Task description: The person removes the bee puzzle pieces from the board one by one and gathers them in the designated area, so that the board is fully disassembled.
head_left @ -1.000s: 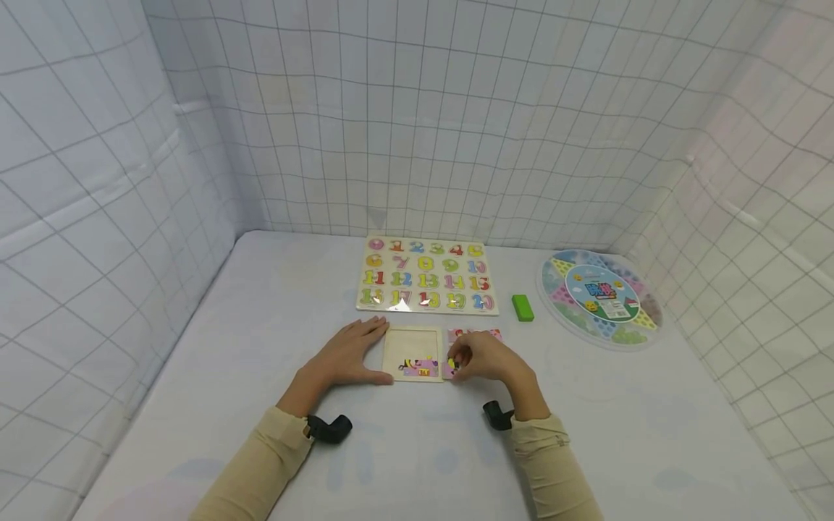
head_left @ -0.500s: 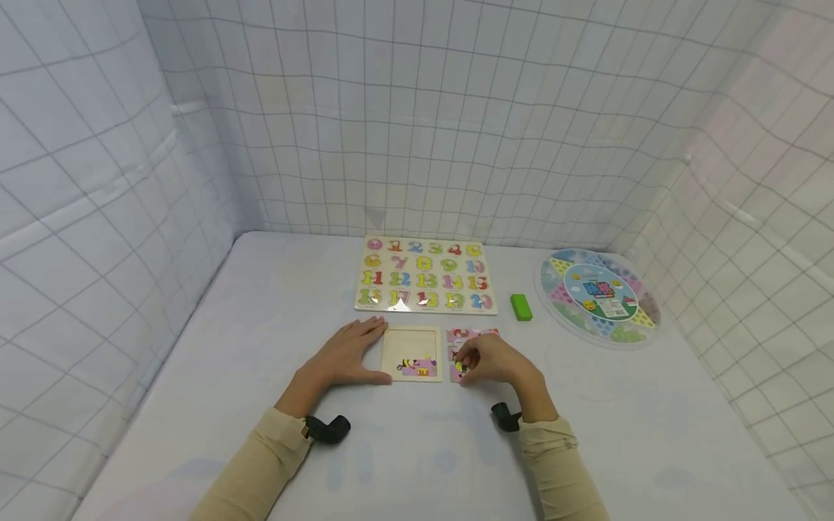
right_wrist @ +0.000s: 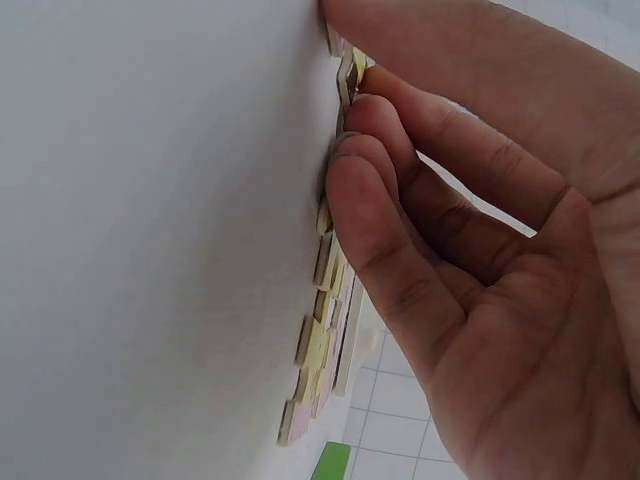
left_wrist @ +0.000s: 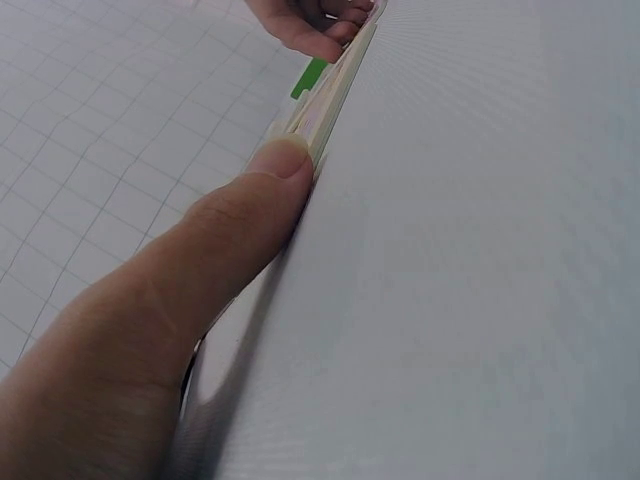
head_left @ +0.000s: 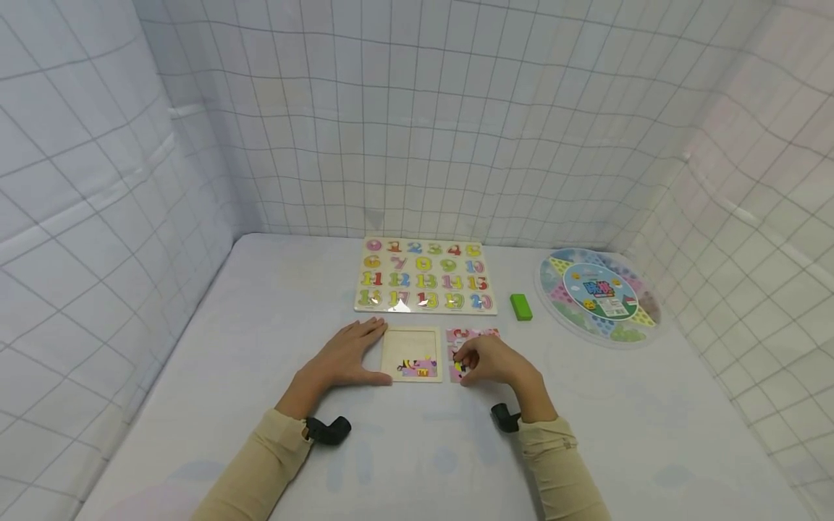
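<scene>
My left hand [head_left: 348, 354] lies at the left side of a square wooden puzzle tray [head_left: 385, 351]. Its thumb [left_wrist: 250, 200] touches the tray's near left corner, and the other fingers reach to the far left corner. Joined pink puzzle pieces [head_left: 417, 367] with a bee lie in the tray's near part. To the tray's right is a pink block of puzzle pieces [head_left: 472, 333], partly hidden by my right hand [head_left: 491, 359]. Between that hand's thumb and curled fingers is a puzzle piece [head_left: 457, 366] with yellow and black on it, pinched at the block's near left part.
A wooden number board [head_left: 426, 275] lies behind the tray. Right of it are a green block [head_left: 521, 307] and a round Chinese checkers board [head_left: 599, 297]. Grid-patterned white cloth walls [head_left: 417, 130] stand behind and at both sides of the white table [head_left: 417, 463].
My right hand has moved slightly right with the puzzle piece, from the tray's edge to the pink pieces, and then stayed nearly still. My left hand keeps its place on the tray.
</scene>
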Available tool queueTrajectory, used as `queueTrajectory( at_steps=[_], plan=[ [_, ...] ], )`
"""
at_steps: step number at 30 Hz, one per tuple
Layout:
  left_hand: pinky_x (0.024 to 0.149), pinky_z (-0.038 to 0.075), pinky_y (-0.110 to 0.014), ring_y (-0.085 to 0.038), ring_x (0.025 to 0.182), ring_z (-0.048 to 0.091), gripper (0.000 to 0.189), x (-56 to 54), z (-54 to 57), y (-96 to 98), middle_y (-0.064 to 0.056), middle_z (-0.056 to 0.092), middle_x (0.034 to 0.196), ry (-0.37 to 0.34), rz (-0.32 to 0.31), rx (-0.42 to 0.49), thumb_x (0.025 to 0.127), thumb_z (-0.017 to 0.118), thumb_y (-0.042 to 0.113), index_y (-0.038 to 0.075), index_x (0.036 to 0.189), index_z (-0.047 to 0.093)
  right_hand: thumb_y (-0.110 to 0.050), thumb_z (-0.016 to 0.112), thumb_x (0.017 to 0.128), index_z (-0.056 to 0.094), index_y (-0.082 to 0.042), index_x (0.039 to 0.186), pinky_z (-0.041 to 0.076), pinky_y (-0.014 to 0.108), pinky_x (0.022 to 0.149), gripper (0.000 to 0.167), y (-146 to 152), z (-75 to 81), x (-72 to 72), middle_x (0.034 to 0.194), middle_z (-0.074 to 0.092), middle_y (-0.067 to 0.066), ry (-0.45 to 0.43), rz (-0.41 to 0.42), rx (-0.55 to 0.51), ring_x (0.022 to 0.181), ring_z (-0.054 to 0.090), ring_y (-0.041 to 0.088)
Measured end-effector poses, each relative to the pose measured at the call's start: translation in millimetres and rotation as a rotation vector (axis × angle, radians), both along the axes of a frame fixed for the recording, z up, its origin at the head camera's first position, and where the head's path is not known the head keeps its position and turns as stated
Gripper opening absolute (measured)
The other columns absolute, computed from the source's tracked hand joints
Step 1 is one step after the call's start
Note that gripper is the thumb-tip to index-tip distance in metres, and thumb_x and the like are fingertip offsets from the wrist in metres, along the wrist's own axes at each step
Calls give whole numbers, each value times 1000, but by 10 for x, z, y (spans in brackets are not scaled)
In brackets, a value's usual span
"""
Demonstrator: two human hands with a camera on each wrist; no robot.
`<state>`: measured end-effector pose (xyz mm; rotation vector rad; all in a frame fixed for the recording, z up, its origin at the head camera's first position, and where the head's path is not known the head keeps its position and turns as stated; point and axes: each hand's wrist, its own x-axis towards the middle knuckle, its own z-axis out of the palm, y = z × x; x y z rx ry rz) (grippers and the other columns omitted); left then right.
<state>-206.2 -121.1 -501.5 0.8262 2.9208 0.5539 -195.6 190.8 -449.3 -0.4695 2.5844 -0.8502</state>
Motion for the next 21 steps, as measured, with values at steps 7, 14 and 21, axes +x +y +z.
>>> queueTrajectory(
  at_steps=[7, 14, 21],
  plan=[
    [122, 23, -49, -27, 149, 27, 111, -8, 14, 6, -8, 32, 159, -5, -2, 3, 70, 64, 77, 8, 152, 33, -9, 87, 69, 72, -9, 93, 51, 25, 68, 28, 12, -10, -9, 83, 64, -1, 2, -1, -5, 75, 55, 13],
    [122, 24, -50, -27, 149, 28, 111, -3, 26, 6, -8, 32, 159, -3, -4, 6, 70, 64, 77, 8, 152, 33, -11, 87, 69, 72, -10, 94, 51, 25, 69, 30, 25, -16, -24, 84, 64, -1, -5, -2, -11, 76, 55, 13],
    [123, 22, -49, -27, 149, 26, 112, 5, 11, -1, -8, 31, 160, -20, 0, 6, 69, 65, 77, 8, 152, 32, -14, 86, 71, 71, -8, 98, 51, 24, 71, 31, -34, -14, -20, 86, 64, -1, 37, 23, -35, 79, 56, 12]
  ],
)
